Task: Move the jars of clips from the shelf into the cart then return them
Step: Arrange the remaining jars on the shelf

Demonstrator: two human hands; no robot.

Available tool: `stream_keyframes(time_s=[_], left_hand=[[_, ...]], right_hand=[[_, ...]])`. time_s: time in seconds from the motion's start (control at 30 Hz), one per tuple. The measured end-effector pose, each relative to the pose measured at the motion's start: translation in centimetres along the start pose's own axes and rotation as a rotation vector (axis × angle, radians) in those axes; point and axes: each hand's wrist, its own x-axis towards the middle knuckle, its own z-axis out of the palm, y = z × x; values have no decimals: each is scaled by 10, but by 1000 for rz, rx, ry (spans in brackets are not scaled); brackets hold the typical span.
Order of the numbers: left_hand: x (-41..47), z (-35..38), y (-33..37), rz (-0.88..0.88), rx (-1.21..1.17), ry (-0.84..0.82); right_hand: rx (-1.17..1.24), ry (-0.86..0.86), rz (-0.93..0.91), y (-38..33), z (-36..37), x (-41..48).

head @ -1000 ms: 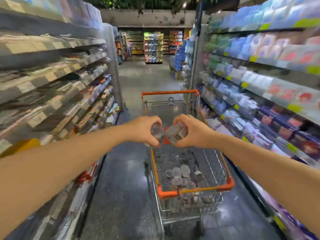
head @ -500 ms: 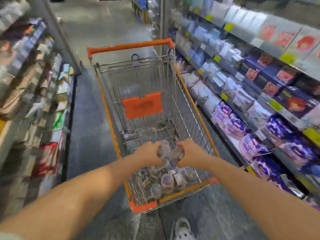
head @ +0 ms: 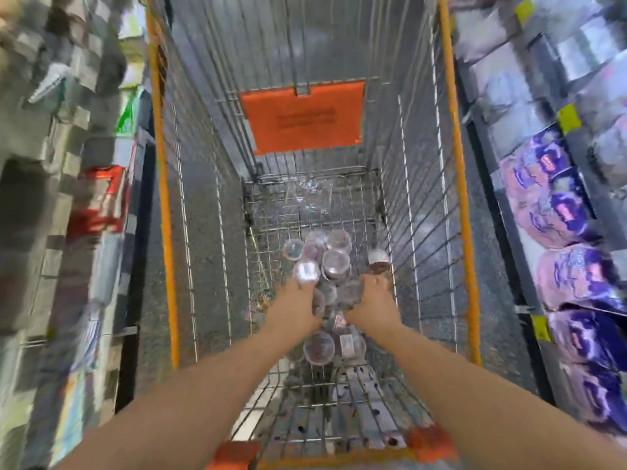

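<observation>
both hands have dropped from above the pile down to the floor of the wire cart [head: 165,212], and the view is tilting steeply downward. the left hand [head: 294,305] is lying among the clear jars of clips [head: 335,262], its fingertips touching a labelled jar [head: 306,272]. the right hand [head: 373,300] is reaching in just beside it. blur is hiding whether either hand's fingers are gripping anything. purple packets [head: 559,212] are lying to the right of the cart
</observation>
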Motion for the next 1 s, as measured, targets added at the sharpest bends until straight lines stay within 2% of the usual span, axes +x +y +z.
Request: stream_keyframes(time_s=[0.17, 0.4, 0.57, 0.67, 1.0], left_hand=[[21, 25, 16, 29, 22, 0], [65, 47, 41, 309, 36, -45], [88, 61, 41, 410, 138, -131], [94, 71, 40, 372, 150, -175], [85, 81, 37, 332, 161, -49]], right_hand=[[255, 96, 182, 13, 21, 14], [537, 165, 406, 39, 42, 30], [430, 167, 437, 47, 53, 38], [454, 183, 466, 47, 62, 43], [420, 147, 465, 50, 65, 46]])
